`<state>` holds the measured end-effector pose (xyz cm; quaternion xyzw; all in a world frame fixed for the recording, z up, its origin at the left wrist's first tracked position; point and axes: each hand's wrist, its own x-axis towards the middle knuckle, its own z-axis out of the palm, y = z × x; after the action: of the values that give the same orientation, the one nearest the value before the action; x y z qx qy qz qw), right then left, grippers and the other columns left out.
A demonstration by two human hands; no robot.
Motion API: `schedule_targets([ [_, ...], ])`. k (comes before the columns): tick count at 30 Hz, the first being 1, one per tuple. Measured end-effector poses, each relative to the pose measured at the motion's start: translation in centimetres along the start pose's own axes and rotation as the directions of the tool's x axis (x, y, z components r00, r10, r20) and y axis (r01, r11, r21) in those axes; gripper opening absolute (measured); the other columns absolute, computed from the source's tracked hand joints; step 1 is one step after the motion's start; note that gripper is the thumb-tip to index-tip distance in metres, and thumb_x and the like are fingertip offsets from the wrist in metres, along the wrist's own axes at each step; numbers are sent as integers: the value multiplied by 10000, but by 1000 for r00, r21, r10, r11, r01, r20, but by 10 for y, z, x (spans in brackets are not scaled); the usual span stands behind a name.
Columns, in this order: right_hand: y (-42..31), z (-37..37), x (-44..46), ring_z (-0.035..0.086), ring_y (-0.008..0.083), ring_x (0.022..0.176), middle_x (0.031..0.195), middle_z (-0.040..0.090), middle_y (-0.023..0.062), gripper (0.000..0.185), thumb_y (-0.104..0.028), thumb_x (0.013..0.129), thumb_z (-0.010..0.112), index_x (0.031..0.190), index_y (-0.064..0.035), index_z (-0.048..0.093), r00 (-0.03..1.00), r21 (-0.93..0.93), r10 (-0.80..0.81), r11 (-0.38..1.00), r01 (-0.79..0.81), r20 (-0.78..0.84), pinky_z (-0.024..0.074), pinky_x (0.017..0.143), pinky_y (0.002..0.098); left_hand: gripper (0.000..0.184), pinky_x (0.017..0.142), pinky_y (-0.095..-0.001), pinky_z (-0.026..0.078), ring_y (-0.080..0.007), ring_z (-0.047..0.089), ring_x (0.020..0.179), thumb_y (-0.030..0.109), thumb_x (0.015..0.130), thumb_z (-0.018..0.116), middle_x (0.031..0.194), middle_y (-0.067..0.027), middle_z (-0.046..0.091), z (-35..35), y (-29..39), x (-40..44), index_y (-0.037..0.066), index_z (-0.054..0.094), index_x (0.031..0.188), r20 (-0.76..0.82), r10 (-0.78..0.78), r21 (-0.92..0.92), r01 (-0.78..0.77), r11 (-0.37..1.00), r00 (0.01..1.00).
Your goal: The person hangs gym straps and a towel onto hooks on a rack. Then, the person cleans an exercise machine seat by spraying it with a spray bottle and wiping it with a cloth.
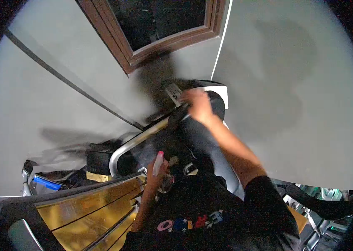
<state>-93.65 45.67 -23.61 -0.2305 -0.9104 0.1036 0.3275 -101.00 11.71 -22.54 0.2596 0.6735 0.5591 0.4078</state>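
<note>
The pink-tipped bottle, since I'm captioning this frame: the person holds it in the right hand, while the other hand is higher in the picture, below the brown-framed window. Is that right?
Not quite: the head view shows the pink-tipped bottle in the left hand. The other, the right hand, is higher, below the brown-framed window, as you say.

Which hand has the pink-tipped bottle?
The left hand: it grips the pink-tipped bottle, low, close to the black shirt. The right hand, motion-blurred, is higher up, by the white panel.
</note>
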Motion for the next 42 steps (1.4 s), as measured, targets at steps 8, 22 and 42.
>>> schedule_targets([
  [8,-56,-12,7,594,292,1086,1065,663,57,388,-27,642,608,993,-168,696,879,308,-379,906,290,288,438,958,465,286,591,-331,492,-173,618,674,292,913,659,787,-68,628,-1,3,-20,9,624,943,-17,195,174,-189,966,981],
  [22,-126,12,-72,569,251,1083,996,665,48,270,-53,687,637,926,-165,695,798,29,-317,935,353,513,430,966,472,279,570,-299,496,-162,619,637,268,927,646,864,-93,662,2,16,-17,12,599,1027,61,-114,121,106,987,992],
  [42,-31,-96,-303,631,186,942,1044,668,68,315,-49,851,545,1158,-20,610,296,682,672,-428,-593,679,493,866,328,275,508,-276,486,-122,574,604,289,960,580,831,-50,635,82,66,31,21,600,1018,164,-75,51,67,996,984],
])
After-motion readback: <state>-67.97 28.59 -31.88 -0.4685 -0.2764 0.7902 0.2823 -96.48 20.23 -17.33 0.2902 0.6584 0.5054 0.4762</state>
